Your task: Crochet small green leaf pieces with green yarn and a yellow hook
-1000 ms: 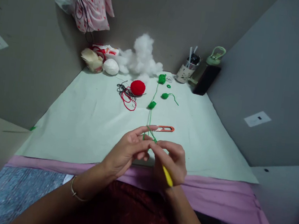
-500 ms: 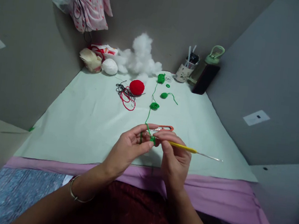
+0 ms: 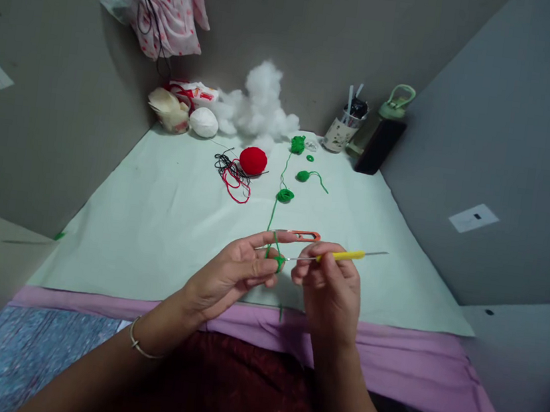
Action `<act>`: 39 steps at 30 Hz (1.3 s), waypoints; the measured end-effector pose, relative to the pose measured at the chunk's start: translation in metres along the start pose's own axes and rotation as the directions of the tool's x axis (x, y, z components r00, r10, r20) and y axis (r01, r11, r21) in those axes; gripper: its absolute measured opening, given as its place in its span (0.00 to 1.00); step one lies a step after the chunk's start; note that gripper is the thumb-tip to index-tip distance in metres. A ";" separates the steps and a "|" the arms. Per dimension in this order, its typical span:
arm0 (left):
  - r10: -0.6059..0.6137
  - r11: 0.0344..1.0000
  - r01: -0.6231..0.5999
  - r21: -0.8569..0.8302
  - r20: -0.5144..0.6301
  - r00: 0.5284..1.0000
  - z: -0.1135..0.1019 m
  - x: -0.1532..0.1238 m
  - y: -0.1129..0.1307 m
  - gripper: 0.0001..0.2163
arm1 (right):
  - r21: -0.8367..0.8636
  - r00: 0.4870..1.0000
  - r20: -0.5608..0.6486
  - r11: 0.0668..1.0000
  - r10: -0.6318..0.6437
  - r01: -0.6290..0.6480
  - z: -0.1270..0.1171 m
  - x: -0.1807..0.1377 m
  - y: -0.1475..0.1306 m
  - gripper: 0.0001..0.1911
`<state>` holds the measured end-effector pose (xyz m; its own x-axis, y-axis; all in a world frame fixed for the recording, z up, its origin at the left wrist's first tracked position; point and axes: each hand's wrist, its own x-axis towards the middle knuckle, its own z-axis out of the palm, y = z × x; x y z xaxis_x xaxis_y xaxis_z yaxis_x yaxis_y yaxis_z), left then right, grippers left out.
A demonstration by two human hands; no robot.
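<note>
My left hand (image 3: 231,274) pinches a small green crochet piece (image 3: 279,260), with the green yarn strand (image 3: 274,216) looped over its forefinger and running away across the table. My right hand (image 3: 328,286) grips a crochet hook with a yellow handle (image 3: 344,256), its metal tip pointing left into the green piece. Both hands hover just above the near part of the pale green mat (image 3: 151,231). An orange yarn snip (image 3: 304,236) lies on the mat just beyond my fingers.
Farther back lie a red crocheted ball (image 3: 253,160), tangled red and black threads (image 3: 231,174), small green crochet bits (image 3: 285,195) and a green yarn lump (image 3: 298,144). White stuffing (image 3: 260,107), a pen cup (image 3: 340,130) and a green-lidded bottle (image 3: 383,132) stand along the wall.
My right hand turned the hook from pointing down toward me to lying level, tip now in the green piece. My left forefinger stretched out with the yarn over it.
</note>
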<state>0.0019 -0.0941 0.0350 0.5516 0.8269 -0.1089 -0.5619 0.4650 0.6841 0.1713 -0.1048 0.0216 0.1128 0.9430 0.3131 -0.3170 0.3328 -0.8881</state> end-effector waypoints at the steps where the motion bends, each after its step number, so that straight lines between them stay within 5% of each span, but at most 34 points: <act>1: 0.002 1.000 -0.002 -0.004 -0.003 1.000 -0.001 0.000 -0.001 0.21 | 0.009 0.999 0.004 0.999 0.037 -0.037 0.000 0.001 0.000 0.09; 4: 0.046 0.998 -0.043 0.052 -0.053 0.998 0.000 0.001 -0.005 0.18 | 0.006 0.998 0.027 0.999 0.052 -0.052 0.000 0.001 0.000 0.09; 11: 0.266 0.924 -0.201 0.326 -0.166 0.950 0.005 0.002 -0.012 0.17 | -0.328 0.982 0.061 0.926 -0.176 0.187 0.007 -0.009 0.003 0.09; 15: 0.291 0.940 -0.234 0.248 -0.226 0.930 0.006 0.004 -0.014 0.17 | -0.592 0.886 0.193 0.671 -0.421 0.447 0.008 -0.018 0.008 0.15; 17: 0.208 0.974 -0.181 0.135 -0.227 0.952 0.005 0.005 -0.014 0.19 | -0.653 0.829 0.234 0.550 -0.508 0.521 0.007 -0.020 0.010 0.18; 21: 0.047 0.999 -0.047 0.006 -0.212 0.976 0.001 0.007 -0.010 0.18 | -0.521 0.929 0.068 0.781 -0.363 0.343 0.004 -0.012 0.005 0.12; 24: 0.202 0.978 -0.178 0.111 -0.283 0.938 0.002 0.007 -0.009 0.20 | -0.324 0.973 0.007 0.920 -0.230 0.219 0.006 -0.004 0.002 0.10; 27: 0.308 0.945 -0.260 0.197 -0.276 0.910 0.007 0.007 -0.013 0.24 | -0.434 0.947 0.080 0.844 -0.312 0.315 0.012 -0.004 0.002 0.10; 30: 0.261 0.960 -0.225 0.165 -0.246 0.934 0.011 0.006 -0.016 0.25 | -0.549 0.883 0.167 0.702 -0.439 0.454 0.017 -0.008 0.003 0.17; 39: 0.203 0.978 -0.185 0.098 -0.230 0.952 0.012 0.004 -0.014 0.28 | -0.615 0.821 0.220 0.579 -0.526 0.536 0.011 -0.011 0.009 0.24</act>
<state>0.0194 -0.1006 0.0337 0.2695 0.9542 -0.1303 -0.5914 0.2707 0.7596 0.1566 -0.1125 0.0141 0.0520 0.5995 0.7987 0.4559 0.6973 -0.5531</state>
